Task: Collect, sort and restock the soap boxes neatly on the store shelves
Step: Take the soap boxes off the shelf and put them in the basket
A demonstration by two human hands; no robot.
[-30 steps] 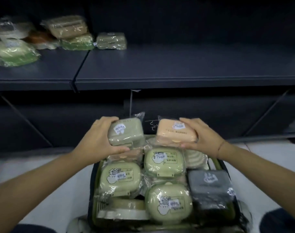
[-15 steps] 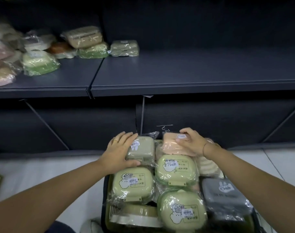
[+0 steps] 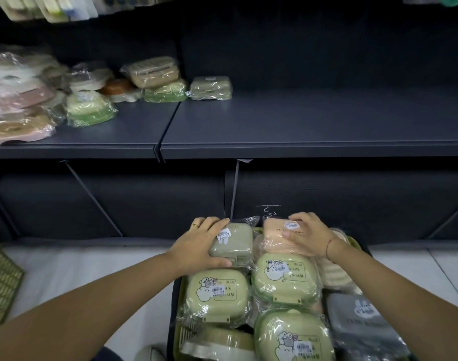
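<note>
Fingers [image 3: 209,222] of the left hand [image 3: 200,243] curl over the far edge of the olive soap box [image 3: 233,243], and the thumb presses against its near side, so the hand grips the box from the left. A thin ring [image 3: 194,225] sits on one finger. Across from it, the fingers [image 3: 299,218] of the right hand [image 3: 310,237] wrap over the far edge of the peach soap box [image 3: 274,242], with the thumb lying on its top face just below a round white label; a thin band [image 3: 328,246] circles that wrist. Both boxes are in clear wrap and sit side by side, almost touching, at the far end of the basket [image 3: 182,332], on top of the other stock.

Nearer the body, three pale green soap boxes [image 3: 217,293] with cartoon prints and barcode stickers fill the basket's middle and front. A grey soap box [image 3: 363,319] lies at the right, and a ribbed beige piece [image 3: 334,274] lies under the right forearm.

Beyond the basket stands a dark shelf [image 3: 300,126], bare along its right stretch. On its left part are wrapped boxes: a dull green box [image 3: 211,87] standing alone, a tan box [image 3: 153,71] stacked on a bright green one [image 3: 165,91], a green-and-white box [image 3: 89,108] nearer the edge, and a heap of pinkish packs [image 3: 16,100] at the far left.
</note>
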